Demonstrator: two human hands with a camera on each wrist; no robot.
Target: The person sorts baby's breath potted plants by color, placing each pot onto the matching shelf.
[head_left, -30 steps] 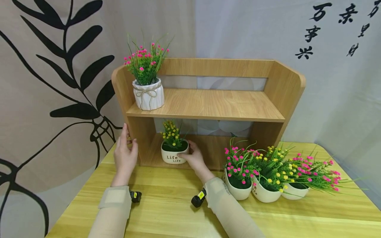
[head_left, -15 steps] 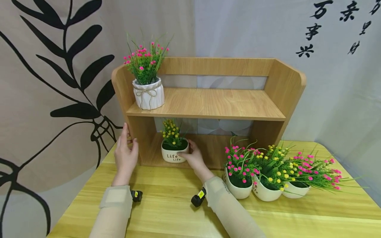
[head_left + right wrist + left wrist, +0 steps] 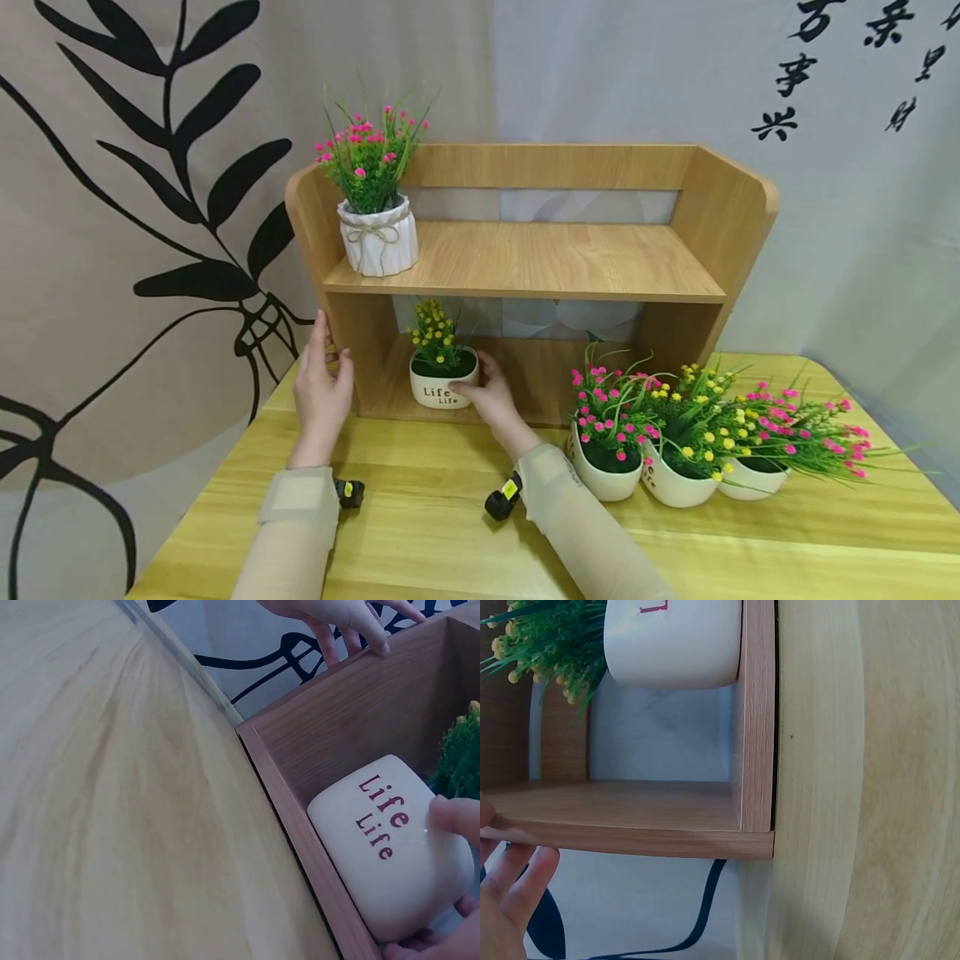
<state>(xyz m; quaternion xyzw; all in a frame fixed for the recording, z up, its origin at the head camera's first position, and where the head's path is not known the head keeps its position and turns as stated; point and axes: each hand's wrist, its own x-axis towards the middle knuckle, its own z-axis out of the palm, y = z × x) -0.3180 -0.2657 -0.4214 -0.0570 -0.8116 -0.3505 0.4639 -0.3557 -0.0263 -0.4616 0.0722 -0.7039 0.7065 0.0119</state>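
Observation:
A two-tier wooden desk shelf (image 3: 600,258) stands on the table. On its lower tier, left of the middle, sits a small white flowerpot (image 3: 441,390) lettered "Life", with yellow flowers and green leaves. My right hand (image 3: 495,402) grips this pot from its right side, the thumb on its front and the other fingers partly hidden behind. At the shelf's left end, my left hand (image 3: 322,392) holds the side panel (image 3: 630,840) by its front edge. Its thumb is on the inner side and its fingers lie along the outside.
A white pot with a twine bow (image 3: 378,237) and pink flowers occupies the upper tier's left end. Three white pots stand at the right: pink-flowered (image 3: 609,479), yellow-flowered (image 3: 678,483) and pink-flowered (image 3: 757,482). Their leaves overlap the shelf's lower right opening. Printed curtains hang behind.

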